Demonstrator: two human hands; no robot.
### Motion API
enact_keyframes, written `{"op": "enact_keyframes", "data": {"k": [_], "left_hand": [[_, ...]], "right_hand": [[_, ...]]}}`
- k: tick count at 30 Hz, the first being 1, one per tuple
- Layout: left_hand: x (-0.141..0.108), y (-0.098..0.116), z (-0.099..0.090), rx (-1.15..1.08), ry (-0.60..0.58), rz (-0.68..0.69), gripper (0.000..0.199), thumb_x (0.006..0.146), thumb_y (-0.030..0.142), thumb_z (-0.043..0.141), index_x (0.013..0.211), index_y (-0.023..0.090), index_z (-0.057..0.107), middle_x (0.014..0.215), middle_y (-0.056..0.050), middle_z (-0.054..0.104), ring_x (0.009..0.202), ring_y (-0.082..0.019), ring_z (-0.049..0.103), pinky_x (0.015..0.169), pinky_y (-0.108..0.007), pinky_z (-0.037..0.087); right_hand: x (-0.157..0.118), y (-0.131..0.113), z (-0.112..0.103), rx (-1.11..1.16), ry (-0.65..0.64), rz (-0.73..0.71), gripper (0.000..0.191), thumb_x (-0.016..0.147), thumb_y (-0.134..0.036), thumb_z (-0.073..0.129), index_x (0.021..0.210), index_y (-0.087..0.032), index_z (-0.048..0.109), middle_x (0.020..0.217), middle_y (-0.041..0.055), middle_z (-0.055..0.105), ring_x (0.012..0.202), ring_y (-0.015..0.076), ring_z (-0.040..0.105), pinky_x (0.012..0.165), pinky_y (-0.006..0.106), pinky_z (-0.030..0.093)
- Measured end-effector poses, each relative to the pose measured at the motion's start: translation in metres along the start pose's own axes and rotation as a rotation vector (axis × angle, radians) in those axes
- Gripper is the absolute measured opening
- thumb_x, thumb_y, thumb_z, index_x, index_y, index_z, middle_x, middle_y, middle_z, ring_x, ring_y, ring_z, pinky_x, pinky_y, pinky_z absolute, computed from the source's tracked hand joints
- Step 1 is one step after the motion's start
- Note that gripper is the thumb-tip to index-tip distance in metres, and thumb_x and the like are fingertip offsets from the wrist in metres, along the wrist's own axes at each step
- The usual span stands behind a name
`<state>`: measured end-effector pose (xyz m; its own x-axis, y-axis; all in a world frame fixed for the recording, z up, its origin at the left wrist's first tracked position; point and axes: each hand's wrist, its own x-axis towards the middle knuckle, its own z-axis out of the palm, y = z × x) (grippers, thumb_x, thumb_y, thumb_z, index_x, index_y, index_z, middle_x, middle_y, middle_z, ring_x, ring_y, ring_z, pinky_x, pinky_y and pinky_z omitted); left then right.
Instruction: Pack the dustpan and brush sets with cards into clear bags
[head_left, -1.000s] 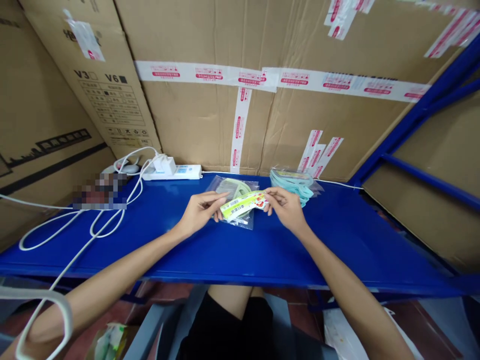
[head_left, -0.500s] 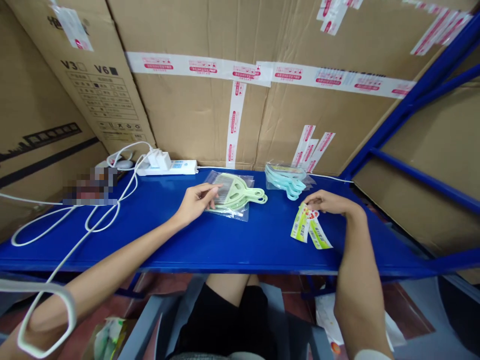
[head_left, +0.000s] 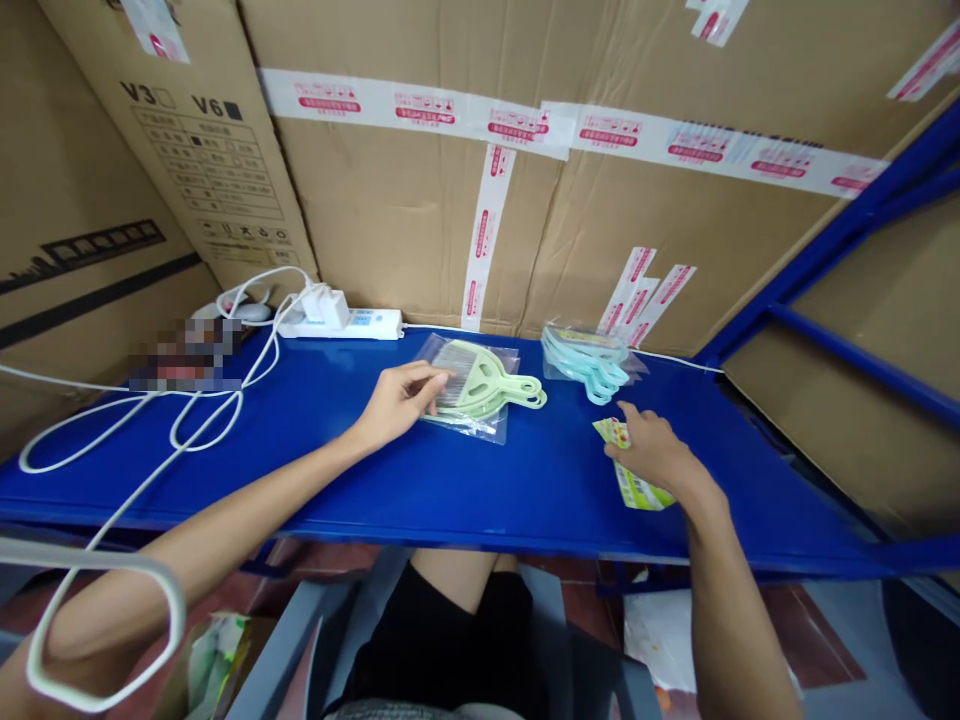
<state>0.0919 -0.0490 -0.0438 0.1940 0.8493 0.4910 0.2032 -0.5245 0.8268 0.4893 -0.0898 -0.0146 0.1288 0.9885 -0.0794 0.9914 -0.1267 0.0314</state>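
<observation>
A light green mini dustpan and brush set [head_left: 491, 385] lies in a clear plastic bag on the blue table, its handles pointing right. My left hand [head_left: 401, 402] is at the bag's left side, thumb and fingers closed together over its edge. Low over the table on the right, my right hand [head_left: 652, 450] covers part of some yellow-green printed labels [head_left: 637, 492]. Its thumb lies across them and its index finger reaches forward; the fingers beneath are hidden. A bagged light blue set [head_left: 589, 362] of the same kind rests beyond my right hand.
A white power strip [head_left: 375, 323] with plugs stands at the back left, and a white cable [head_left: 202, 440] loops over the table's left side. Cardboard [head_left: 405, 220] walls the back. A blue metal frame [head_left: 795, 250] rises at the right.
My right hand has turned over and come nearer, now covering much of the labels that hung fanned out from its fingers. My left hand stays at the green set's bag. The view has shifted slightly.
</observation>
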Motion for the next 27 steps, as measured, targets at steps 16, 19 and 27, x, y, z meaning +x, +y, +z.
{"op": "enact_keyframes", "data": {"k": [16,19,27], "left_hand": [[0.0,0.006,-0.003,0.048,-0.026,0.06,0.038,0.104,0.048,0.063,0.103,0.015,0.084,0.078,-0.003,0.067,0.052,-0.012,0.065,0.052,-0.025,0.051],[0.002,0.005,-0.003,0.056,-0.026,0.067,0.041,0.104,0.05,0.062,0.103,0.015,0.083,0.078,-0.004,0.069,0.051,-0.011,0.064,0.051,-0.024,0.051],[0.004,0.001,-0.003,0.06,-0.031,0.079,0.042,0.104,0.051,0.062,0.1,0.015,0.082,0.078,-0.004,0.07,0.05,-0.011,0.064,0.05,-0.024,0.05]], "right_hand": [[0.015,0.018,0.0,0.121,-0.033,-0.236,0.061,0.087,-0.024,0.069,0.147,-0.028,0.064,0.142,0.0129,0.063,0.132,0.0354,0.058,0.109,0.044,0.046],[0.015,0.01,0.0,0.076,0.021,-0.08,0.041,0.093,-0.029,0.066,0.133,-0.03,0.071,0.124,0.0144,0.065,0.119,0.0349,0.062,0.096,0.041,0.049],[0.007,-0.005,0.001,0.021,0.161,0.063,0.03,0.101,-0.036,0.056,0.126,-0.027,0.071,0.119,0.0146,0.063,0.115,0.0337,0.063,0.08,0.036,0.047]]}}
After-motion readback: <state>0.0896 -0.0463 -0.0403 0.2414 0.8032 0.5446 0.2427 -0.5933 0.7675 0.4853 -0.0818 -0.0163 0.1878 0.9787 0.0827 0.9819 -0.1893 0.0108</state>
